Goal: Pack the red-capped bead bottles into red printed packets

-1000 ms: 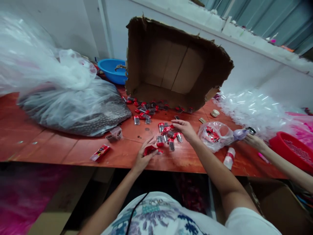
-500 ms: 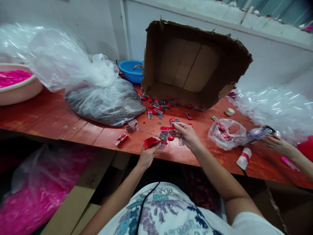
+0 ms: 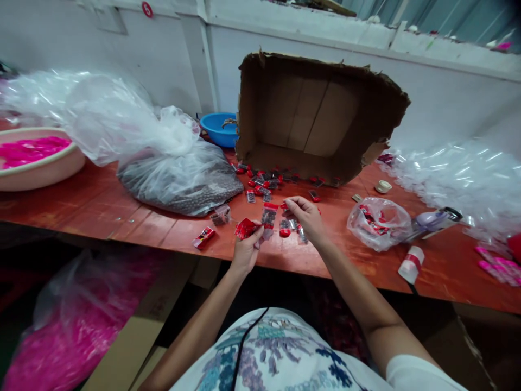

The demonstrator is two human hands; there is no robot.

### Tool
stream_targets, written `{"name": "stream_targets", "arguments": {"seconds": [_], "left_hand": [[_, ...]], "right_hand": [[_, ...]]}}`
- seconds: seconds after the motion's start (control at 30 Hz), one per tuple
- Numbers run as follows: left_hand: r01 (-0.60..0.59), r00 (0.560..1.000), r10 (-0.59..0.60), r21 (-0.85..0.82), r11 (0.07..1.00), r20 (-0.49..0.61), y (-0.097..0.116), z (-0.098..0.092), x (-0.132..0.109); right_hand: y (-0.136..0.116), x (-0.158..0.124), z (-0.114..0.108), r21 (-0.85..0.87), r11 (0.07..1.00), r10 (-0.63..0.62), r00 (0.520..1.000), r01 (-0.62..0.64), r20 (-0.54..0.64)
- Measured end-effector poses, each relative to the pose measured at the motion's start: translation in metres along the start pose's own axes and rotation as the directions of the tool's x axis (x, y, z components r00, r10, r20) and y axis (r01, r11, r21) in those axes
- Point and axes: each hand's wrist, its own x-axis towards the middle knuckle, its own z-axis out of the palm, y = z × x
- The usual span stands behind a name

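My left hand (image 3: 246, 251) is closed around a bunch of red packets (image 3: 245, 228) near the front edge of the red-brown table (image 3: 101, 212). My right hand (image 3: 306, 215) pinches the red top of a small clear packet (image 3: 268, 215) with dark contents, which hangs between both hands. Several more small red-topped packets (image 3: 290, 227) lie on the table under my right hand. A further scatter of packets (image 3: 264, 182) lies at the mouth of a torn cardboard box (image 3: 317, 117) tipped on its side.
A big clear bag of dark pieces (image 3: 179, 179) lies left. A blue bowl (image 3: 217, 127), a pink-filled basin (image 3: 36, 157), a small plastic bag (image 3: 380, 222), a white bottle (image 3: 409, 262) and clear wrappers (image 3: 459, 174) surround the work spot. A lone red packet (image 3: 204, 237) lies nearby.
My hands have lifted from the table and come together; the right hand picked up one clear packet. The other person's hand at the right has left view. The camera swung left.
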Motion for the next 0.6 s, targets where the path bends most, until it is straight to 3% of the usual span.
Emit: {"name": "stream_targets", "arguments": {"seconds": [0.17,0.33,0.4,0.47,0.6], "left_hand": [[0.036,0.998,-0.038,-0.038,0.999,-0.047,0.0,0.0,0.001],[-0.025,0.996,0.025,0.0,1.0,-0.081,0.003,-0.01,0.003],[-0.061,0.993,0.064,0.026,0.998,-0.096,0.004,-0.016,0.005],[-0.086,0.99,0.09,0.042,0.995,-0.11,0.006,-0.021,0.008],[-0.068,0.988,0.066,-0.008,0.998,-0.139,0.011,-0.025,0.012]], "right_hand": [[0.005,0.003,0.004,0.01,1.0,0.001,1.0,-0.001,-0.003],[0.021,0.01,0.003,-0.027,0.999,-0.015,0.998,0.017,0.065],[0.036,0.025,-0.002,-0.193,0.98,-0.029,0.998,0.037,0.048],[0.056,0.05,-0.01,-0.448,0.894,-0.05,0.998,0.024,-0.046],[0.097,0.114,-0.026,-0.647,0.761,-0.051,0.991,-0.041,-0.124]]}}
